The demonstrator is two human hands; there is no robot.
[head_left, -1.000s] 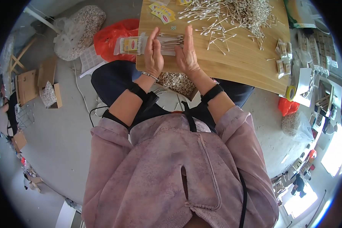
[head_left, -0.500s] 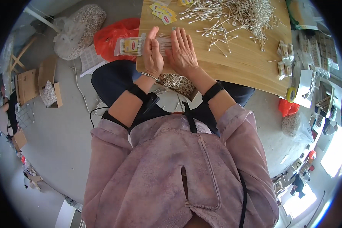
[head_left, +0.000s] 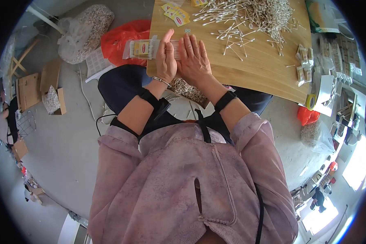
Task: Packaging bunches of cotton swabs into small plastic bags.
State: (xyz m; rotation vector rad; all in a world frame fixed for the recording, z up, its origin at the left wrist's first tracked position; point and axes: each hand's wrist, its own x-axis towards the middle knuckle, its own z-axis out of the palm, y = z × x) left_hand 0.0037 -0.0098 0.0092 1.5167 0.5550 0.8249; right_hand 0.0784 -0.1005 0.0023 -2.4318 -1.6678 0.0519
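Your left hand (head_left: 165,61) stands on edge at the near left corner of the pale wooden tabletop (head_left: 256,69), palm turned inward, fingers straight and together. Your right hand (head_left: 194,57) lies flat beside it, palm down, fingers spread slightly. Neither is clenched. Between them, touching both, is a small bundle of thin white cotton-tipped sticks (head_left: 175,44), pressed against the board. Held this way, your upright left palm likely serves as a stop that squares the stick ends while the flat right hand keeps them from rolling. Your hands cover most of the bundle, so I cannot tell how many sticks it holds.

Just left of your left hand, overhanging the tabletop's edge, lies a clear plastic packet of the same sticks with a yellow and red label (head_left: 142,49), close enough to reach without shifting. Farther across the tabletop from you, a large loose heap of white sticks (head_left: 256,16) spreads out, with stragglers trailing toward your right hand. A few small yellow label cards (head_left: 175,14) sit at the far left of the board. Along its right edge are several small filled packets (head_left: 304,65). Beyond the left edge, on the floor, rest a red plastic bag (head_left: 120,40) and a clear sack (head_left: 83,32) of pale material.
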